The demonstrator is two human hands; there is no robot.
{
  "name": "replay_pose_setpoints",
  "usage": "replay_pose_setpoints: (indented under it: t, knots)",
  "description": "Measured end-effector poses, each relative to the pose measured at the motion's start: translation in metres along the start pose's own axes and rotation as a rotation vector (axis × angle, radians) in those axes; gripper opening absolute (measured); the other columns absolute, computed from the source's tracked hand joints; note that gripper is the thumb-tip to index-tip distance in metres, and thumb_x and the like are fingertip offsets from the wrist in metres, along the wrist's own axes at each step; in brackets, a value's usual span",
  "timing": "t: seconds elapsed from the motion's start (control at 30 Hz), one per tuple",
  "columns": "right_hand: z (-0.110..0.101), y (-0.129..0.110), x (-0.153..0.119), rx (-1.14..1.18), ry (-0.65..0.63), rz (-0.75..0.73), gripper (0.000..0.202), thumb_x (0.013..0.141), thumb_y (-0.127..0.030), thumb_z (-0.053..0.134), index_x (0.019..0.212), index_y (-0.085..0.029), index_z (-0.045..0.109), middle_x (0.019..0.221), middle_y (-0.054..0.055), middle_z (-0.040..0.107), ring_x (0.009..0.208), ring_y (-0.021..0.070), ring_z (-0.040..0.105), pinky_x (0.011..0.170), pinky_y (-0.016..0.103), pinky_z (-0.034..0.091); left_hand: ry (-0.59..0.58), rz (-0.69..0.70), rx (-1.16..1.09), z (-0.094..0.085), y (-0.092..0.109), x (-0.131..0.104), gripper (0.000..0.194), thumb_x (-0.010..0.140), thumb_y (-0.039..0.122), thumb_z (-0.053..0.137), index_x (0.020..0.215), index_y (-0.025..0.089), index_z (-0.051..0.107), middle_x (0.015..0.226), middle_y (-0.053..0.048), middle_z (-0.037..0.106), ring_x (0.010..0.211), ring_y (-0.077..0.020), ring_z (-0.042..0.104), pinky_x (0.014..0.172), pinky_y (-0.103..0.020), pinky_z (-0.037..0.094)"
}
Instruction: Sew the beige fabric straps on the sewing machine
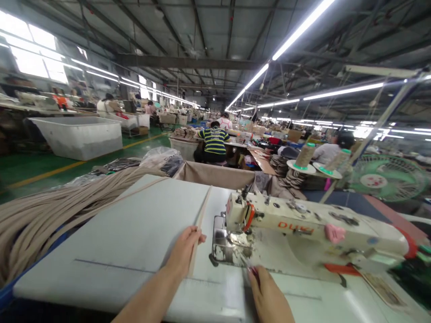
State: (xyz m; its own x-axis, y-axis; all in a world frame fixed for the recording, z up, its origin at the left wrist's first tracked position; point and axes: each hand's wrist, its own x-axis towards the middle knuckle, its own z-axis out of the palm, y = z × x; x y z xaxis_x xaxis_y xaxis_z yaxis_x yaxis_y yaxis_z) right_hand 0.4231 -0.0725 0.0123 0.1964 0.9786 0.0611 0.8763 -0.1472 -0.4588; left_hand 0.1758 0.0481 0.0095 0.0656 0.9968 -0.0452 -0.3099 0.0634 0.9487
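Observation:
My left hand (183, 251) is closed on a narrow beige fabric strip (204, 207), which runs away from me over the pale sewing table (134, 233). The strip's near end hangs below my fingers toward the table's front. In my right hand (269, 294), with the fingers curled, is a small pointed metal tool (247, 261); its exact kind is blurred. The tool's tip points at the needle area of a white sewing machine (283, 220). My left hand lies to the left of the machine's metal plate (220, 244), apart from it.
A thick bundle of beige strips (77, 197) lies along the table's left side. Two thread cones (305, 155) and a green fan (387, 177) stand behind the machine at right. Beyond the table are a cloth-lined bin (215, 174) and a seated co-worker (214, 143).

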Motion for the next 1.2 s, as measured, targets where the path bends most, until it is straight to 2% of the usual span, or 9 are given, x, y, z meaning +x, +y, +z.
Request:
replay_pose_setpoints:
  t: [0.1,0.2,0.27,0.47,0.63,0.8,0.93,1.07,1.2]
  knots:
    - [-0.003,-0.034,0.006,-0.150,-0.112,0.061,0.034,0.106,-0.037,0.029,0.109,-0.020,0.058,0.105,0.014,0.076,0.101,0.0298,0.074,0.085,0.038,0.053,-0.058,-0.105,-0.219,-0.011,0.005,-0.017,0.025,0.081,0.035,0.077,0.085,0.015,0.062,0.078,-0.004,0.063,0.089,-0.0171,0.065,0.085,-0.024,0.051]
    - [-0.003,-0.059,0.018,-0.258,-0.175,0.072,0.035,0.108,-0.036,0.029,0.112,-0.016,0.058,0.104,0.016,0.077,0.098,0.0311,0.075,0.080,0.038,0.053,0.001,-0.191,-0.373,-0.020,0.009,-0.027,0.020,0.080,0.022,0.078,0.092,0.013,0.065,0.087,-0.007,0.066,0.089,-0.0140,0.065,0.082,-0.019,0.053]
    - [-0.002,-0.070,0.025,-0.328,-0.192,0.050,0.036,0.108,-0.035,0.029,0.114,-0.015,0.058,0.101,0.017,0.077,0.096,0.0318,0.075,0.078,0.039,0.054,0.033,-0.213,-0.411,-0.023,0.011,-0.030,0.020,0.079,0.018,0.078,0.093,0.013,0.065,0.090,-0.007,0.066,0.090,-0.0143,0.066,0.083,-0.020,0.055]
    - [0.003,-0.085,0.038,-0.397,-0.181,0.068,0.035,0.106,-0.031,0.032,0.115,-0.010,0.060,0.093,0.022,0.076,0.092,0.0366,0.076,0.076,0.044,0.056,-0.052,-0.175,-0.180,-0.021,0.007,-0.034,0.040,0.080,0.043,0.080,0.100,0.015,0.060,0.081,-0.003,0.065,0.090,-0.0216,0.071,0.072,-0.025,0.052]
    - [0.012,-0.096,0.046,-0.384,-0.187,0.081,0.040,0.106,-0.026,0.029,0.111,-0.007,0.063,0.094,0.025,0.074,0.094,0.0375,0.075,0.076,0.045,0.056,-0.144,-0.121,0.010,-0.017,0.003,-0.041,0.047,0.084,0.053,0.072,0.107,0.017,0.054,0.082,-0.003,0.067,0.086,-0.0252,0.072,0.071,-0.030,0.052]
    - [0.013,-0.098,0.058,-0.346,-0.201,0.061,0.043,0.106,-0.027,0.027,0.117,-0.005,0.062,0.100,0.026,0.074,0.096,0.0370,0.074,0.077,0.043,0.054,-0.166,-0.153,0.022,-0.024,0.002,-0.049,0.050,0.084,0.055,0.074,0.110,0.017,0.053,0.085,-0.005,0.068,0.087,-0.0261,0.072,0.071,-0.032,0.052]
    - [0.001,-0.090,0.056,-0.270,-0.266,-0.102,0.029,0.104,-0.031,0.044,0.123,-0.018,0.062,0.111,0.015,0.076,0.102,0.0292,0.072,0.082,0.035,0.049,-0.159,-0.209,-0.044,-0.035,0.006,-0.056,0.054,0.079,0.051,0.081,0.113,0.016,0.058,0.102,-0.011,0.072,0.100,-0.0277,0.071,0.081,-0.034,0.054]
    - [-0.012,-0.077,0.036,-0.201,-0.346,-0.226,0.016,0.100,-0.034,0.054,0.106,-0.024,0.066,0.104,0.006,0.076,0.096,0.0225,0.070,0.077,0.027,0.044,-0.198,-0.334,-0.058,-0.042,0.015,-0.063,0.056,0.076,0.045,0.086,0.116,0.014,0.064,0.119,-0.018,0.070,0.112,-0.0293,0.068,0.091,-0.034,0.053]
    - [-0.017,-0.063,0.016,0.025,-0.316,-0.235,0.029,0.103,-0.036,0.043,0.084,-0.023,0.061,0.089,0.004,0.071,0.085,0.0200,0.065,0.073,0.026,0.042,-0.229,-0.377,-0.105,-0.038,0.022,-0.071,0.055,0.072,0.036,0.090,0.117,0.017,0.065,0.122,-0.015,0.067,0.116,-0.0310,0.067,0.092,-0.034,0.054]
